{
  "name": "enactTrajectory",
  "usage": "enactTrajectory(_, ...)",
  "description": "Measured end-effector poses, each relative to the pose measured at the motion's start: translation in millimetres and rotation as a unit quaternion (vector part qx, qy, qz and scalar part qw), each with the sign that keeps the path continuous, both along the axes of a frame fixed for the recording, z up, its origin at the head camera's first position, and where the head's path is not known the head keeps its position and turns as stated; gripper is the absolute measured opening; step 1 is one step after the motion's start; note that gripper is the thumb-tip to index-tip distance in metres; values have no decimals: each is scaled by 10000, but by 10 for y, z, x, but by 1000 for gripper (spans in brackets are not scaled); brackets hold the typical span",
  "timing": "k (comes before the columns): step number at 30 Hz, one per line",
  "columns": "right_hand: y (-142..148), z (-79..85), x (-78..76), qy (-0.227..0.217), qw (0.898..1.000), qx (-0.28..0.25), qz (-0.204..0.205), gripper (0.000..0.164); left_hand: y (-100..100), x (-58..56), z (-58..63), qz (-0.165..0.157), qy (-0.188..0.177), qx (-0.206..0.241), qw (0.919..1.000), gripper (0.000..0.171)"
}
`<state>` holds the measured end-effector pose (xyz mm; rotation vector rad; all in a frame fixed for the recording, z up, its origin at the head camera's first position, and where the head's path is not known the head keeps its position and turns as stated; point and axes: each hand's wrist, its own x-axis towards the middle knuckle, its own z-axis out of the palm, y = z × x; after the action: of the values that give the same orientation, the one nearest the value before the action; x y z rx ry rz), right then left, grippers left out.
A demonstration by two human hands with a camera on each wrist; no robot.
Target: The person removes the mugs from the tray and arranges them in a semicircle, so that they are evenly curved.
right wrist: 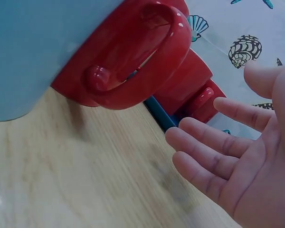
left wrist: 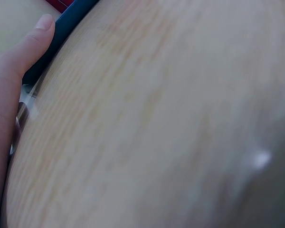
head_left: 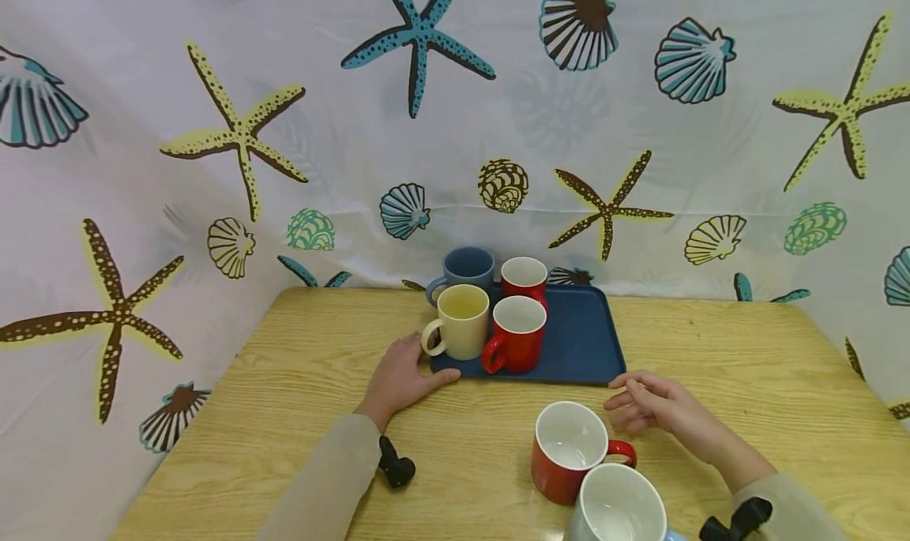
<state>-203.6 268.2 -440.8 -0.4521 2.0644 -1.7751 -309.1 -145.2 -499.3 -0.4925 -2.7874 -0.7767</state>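
Observation:
My left hand [head_left: 407,377] holds the front left corner of a dark blue tray [head_left: 586,336], its thumb along the front rim; the fingers are partly hidden. In the left wrist view the thumb [left wrist: 31,47] lies against the tray's edge. On the tray's left half stand a blue mug [head_left: 469,264], a yellow mug [head_left: 464,332] and two red mugs, one behind [head_left: 524,288] and one in front [head_left: 522,343]. My right hand [head_left: 661,411] hovers with loose fingers, holding nothing, beside the handle of another red mug [head_left: 558,470] on the table.
A light blue mug [head_left: 618,505] stands in front of that red mug, at the view's lower edge. The wooden table [head_left: 725,343] reaches a white curtain [head_left: 469,170] printed with shells and starfish. The tray's right half shows bare blue surface.

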Motion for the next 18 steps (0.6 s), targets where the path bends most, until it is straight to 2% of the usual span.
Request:
enactTrajectory(8,-82,36,-183,199,9991,57,-378,53,4,-6,-3,18,16,9,10000,78)
enactTrajectory(18,-174,43,-358,30,9985,91,-541,57,-10,-12,-12,-36,90,55,9999,74)
